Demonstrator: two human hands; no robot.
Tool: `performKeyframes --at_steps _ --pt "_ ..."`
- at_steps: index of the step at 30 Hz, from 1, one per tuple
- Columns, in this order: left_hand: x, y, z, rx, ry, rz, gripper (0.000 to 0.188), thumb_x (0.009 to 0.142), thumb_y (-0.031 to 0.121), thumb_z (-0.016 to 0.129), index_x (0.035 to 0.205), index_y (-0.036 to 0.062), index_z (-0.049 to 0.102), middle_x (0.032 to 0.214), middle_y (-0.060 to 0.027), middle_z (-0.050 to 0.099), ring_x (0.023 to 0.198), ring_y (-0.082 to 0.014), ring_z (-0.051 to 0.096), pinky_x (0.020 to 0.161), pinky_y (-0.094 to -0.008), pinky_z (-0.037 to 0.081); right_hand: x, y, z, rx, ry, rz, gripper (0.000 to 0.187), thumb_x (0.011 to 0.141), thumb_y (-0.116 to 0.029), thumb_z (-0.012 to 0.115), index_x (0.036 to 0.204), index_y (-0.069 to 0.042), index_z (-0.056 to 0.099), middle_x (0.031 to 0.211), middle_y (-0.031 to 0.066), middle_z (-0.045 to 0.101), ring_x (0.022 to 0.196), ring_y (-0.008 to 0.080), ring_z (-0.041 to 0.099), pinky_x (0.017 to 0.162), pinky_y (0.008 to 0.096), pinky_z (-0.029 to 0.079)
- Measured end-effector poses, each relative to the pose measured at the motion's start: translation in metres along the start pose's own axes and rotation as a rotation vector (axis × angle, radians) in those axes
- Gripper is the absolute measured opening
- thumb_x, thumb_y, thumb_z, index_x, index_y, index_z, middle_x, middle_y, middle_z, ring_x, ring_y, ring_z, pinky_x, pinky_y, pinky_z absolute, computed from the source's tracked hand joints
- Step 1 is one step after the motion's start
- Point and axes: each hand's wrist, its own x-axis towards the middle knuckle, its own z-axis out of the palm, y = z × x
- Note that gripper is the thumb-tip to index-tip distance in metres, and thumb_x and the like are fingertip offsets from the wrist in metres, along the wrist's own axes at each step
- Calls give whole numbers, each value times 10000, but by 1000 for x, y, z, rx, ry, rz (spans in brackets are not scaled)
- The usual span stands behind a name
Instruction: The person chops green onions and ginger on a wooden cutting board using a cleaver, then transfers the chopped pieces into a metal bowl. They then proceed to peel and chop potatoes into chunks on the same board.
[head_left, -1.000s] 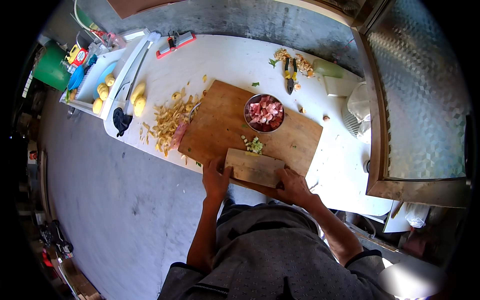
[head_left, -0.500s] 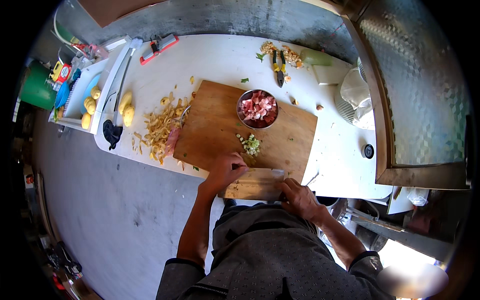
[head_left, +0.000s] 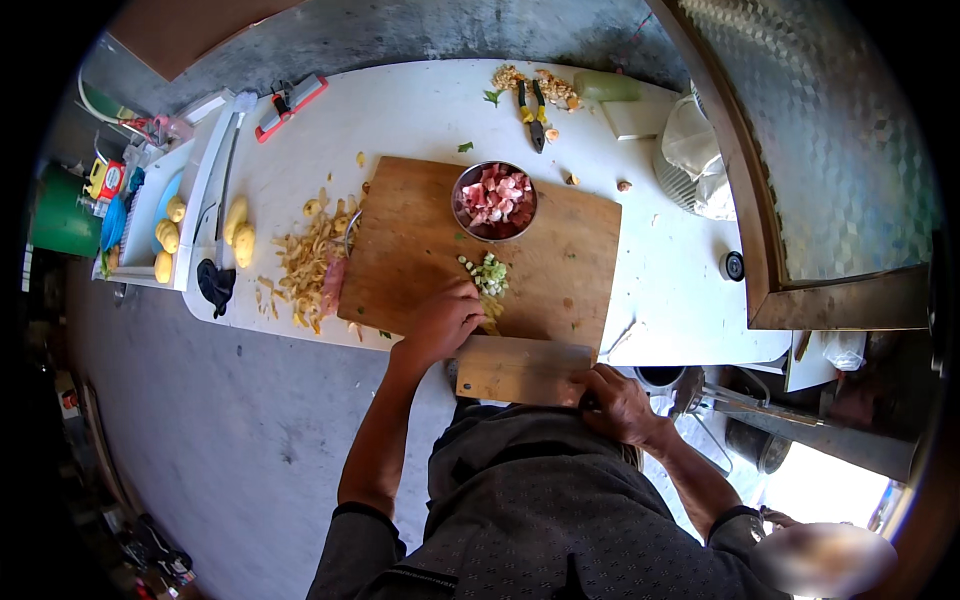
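Note:
My right hand [head_left: 622, 405] is wrapped round the handle of a broad-bladed cleaver [head_left: 522, 372], held at the near edge of a wooden cutting board [head_left: 400, 225]. My left hand [head_left: 444, 320] is curled low over the board beside the blade's upper left corner. Its fingers are closed, and what they pinch, if anything, is hidden. Thin pale yellow pieces [head_left: 491, 309] lie just right of its fingertips. Beyond them sits a small pile of chopped green-and-white scallion [head_left: 487, 274]. A metal bowl [head_left: 457, 222] of cut raw meat [head_left: 497, 196] stands at the board's far side.
Peelings [head_left: 303, 262] are heaped left of the board, with peeled potatoes [head_left: 242, 243] farther left. Pliers [head_left: 533, 115] lie near the back wall. A black round cap [head_left: 733, 266] is on the right, below a framed glass pane [head_left: 820, 150] that overhangs the table.
My left fingers have come away from the cleaver blade and now rest over the board. More of the yellow pieces show beside the scallion. The whole view has shifted slightly.

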Motion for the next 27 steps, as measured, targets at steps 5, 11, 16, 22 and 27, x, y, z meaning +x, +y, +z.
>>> performKeyframes --at_steps 5,11,16,22,27 --pt "3 -4 8 13 -47 42 88 871 77 777 904 10 731 979 -108 647 1007 -331 640 822 -443 525 -20 4 -1 9 62 93 482 811 -10 754 1274 -20 623 1053 146 664 863 280 767 734 394 667" --pt "-3 0 5 3 -120 11 92 894 71 749 969 18 753 1020 -120 648 1009 -342 654 834 -455 532 -49 13 -12 89 160 222 515 783 26 751 1281 -8 626 1066 149 671 901 269 790 797 371 684" --pt "-15 -3 12 26 -89 -6 65 906 65 716 960 36 739 1037 -114 647 1018 -333 662 834 -456 541 -65 33 -3 205 308 313 506 754 63 763 1240 0 636 1035 125 683 877 212 751 779 340 644" --pt "-18 -3 14 47 -79 -46 96 907 50 697 999 37 673 1037 -133 637 990 -370 654 832 -473 529 -67 39 5 195 418 345 491 756 32 753 1234 14 645 970 95 686 819 157 642 694 312 563" --pt "-19 0 14 -16 -41 -69 120 902 45 716 997 27 646 1052 -141 630 976 -398 645 830 -484 522 -65 39 9 229 427 364 489 761 16 752 1238 17 647 981 98 697 819 156 640 703 318 569"
